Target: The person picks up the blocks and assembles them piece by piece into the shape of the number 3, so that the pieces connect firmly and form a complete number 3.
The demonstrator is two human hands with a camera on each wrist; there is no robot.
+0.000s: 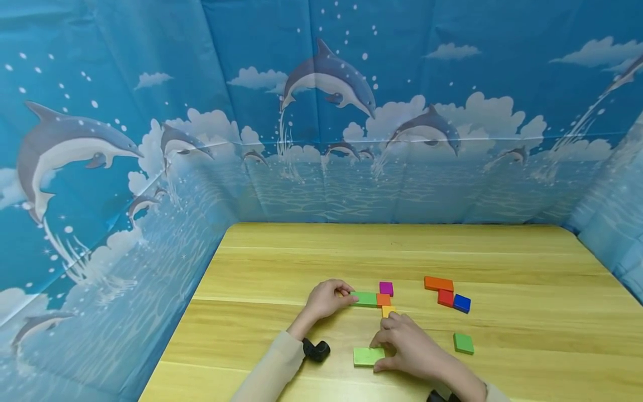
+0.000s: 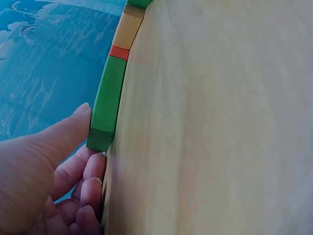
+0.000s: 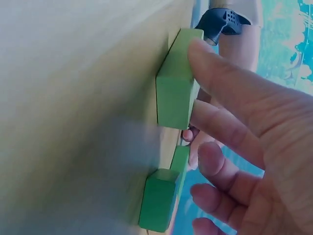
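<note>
In the head view my left hand (image 1: pixel 326 301) pinches the left end of a long green block (image 1: pixel 364 299) lying on the table. Its thumb and forefinger show at that block's end (image 2: pixel 102 112) in the left wrist view. An orange square block (image 1: pixel 383 300) abuts the green block's right end, with a magenta block (image 1: pixel 386 288) behind and a yellow block (image 1: pixel 388 310) in front. My right hand (image 1: pixel 409 346) grips a light green block (image 1: pixel 368 357) between thumb and forefinger, nearer me. A darker green block (image 3: pixel 159 200) stands below its fingers in the right wrist view.
To the right lie an orange block (image 1: pixel 438 283), a red block (image 1: pixel 445 297) and a blue block (image 1: pixel 461 303), set close together. A green square block (image 1: pixel 463 343) sits apart, nearer the front. Behind the wooden table (image 1: pixel 241 268) hangs a dolphin-print curtain (image 1: pixel 321 184).
</note>
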